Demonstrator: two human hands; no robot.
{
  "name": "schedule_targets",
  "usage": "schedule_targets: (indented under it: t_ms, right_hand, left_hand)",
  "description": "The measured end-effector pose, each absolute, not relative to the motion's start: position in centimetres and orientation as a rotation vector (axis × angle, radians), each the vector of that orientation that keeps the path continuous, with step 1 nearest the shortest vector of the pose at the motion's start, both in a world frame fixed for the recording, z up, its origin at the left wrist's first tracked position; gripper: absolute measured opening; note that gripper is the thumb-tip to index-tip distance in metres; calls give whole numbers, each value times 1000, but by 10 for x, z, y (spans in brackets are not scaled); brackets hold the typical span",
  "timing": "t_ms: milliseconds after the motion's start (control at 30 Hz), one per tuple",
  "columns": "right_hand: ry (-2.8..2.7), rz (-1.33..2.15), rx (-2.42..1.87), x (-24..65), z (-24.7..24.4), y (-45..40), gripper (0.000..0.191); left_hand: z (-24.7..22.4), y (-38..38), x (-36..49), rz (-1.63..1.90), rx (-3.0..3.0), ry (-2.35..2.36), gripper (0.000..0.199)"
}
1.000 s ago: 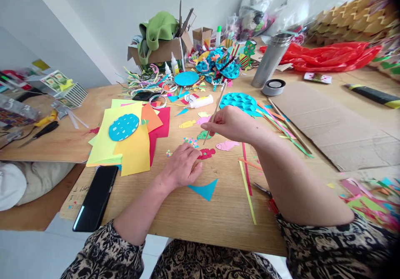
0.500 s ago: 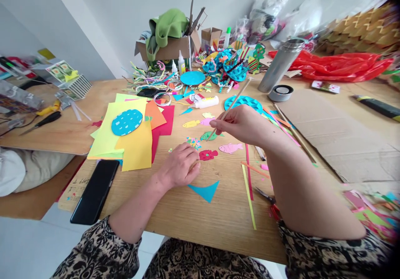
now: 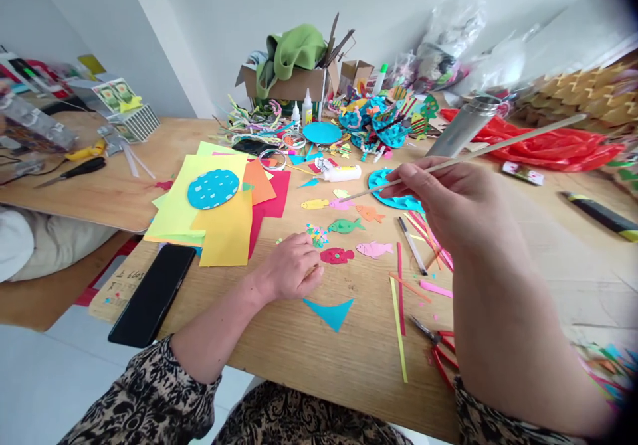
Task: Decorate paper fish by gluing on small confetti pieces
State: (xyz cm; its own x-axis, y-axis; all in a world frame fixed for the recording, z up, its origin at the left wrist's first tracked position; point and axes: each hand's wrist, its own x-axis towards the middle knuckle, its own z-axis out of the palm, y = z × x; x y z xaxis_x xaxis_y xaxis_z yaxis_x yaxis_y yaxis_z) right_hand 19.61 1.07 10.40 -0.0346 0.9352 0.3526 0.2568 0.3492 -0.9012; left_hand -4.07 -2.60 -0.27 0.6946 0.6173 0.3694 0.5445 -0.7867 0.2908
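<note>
My right hand (image 3: 451,196) is raised over the table, pinching a thin wooden stick (image 3: 518,141). The stick slants down to the left, and its tip appears over or near the small purple-pink paper fish (image 3: 341,204). My left hand (image 3: 293,266) rests on the tabletop with fingers curled; anything inside them is hidden. Beside its knuckles lie a red paper fish (image 3: 337,256) and a heap of tiny paper bits (image 3: 316,234). Around them are a green fish (image 3: 345,226), a pink fish (image 3: 375,250), an orange fish (image 3: 370,214) and a yellow fish (image 3: 315,204).
Coloured paper sheets (image 3: 224,242) and a black phone (image 3: 152,295) lie left. A glue bottle (image 3: 343,173) lies behind the fish. At right are paper strips (image 3: 401,292), red-handled scissors (image 3: 441,352), a metal flask (image 3: 463,129) and a cutter knife (image 3: 601,216).
My right hand has lifted and come right, nearer the camera. The stick has swung from steep to flatter, its tip leaving the green fish's area. My left hand stays in place.
</note>
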Motion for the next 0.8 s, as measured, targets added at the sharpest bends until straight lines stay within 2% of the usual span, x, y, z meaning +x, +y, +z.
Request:
schedule_targets:
  t_ms: [367, 500, 667, 800]
  right_hand:
    - [-1448, 887, -1251, 189, 70, -8, 27]
    - [-1443, 828, -1268, 186, 68, -7, 27]
    - [-1577, 776, -1237, 179, 82, 0, 22]
    - [-1642, 786, -1196, 171, 82, 6, 22]
  left_hand:
    - [1, -23, -47, 960, 2476, 1111, 15]
    - [2, -29, -43, 899, 2491, 1018, 24]
    - [4, -52, -26, 765, 2781, 957, 41]
    - [-2, -68, -13, 792, 2919, 903, 49]
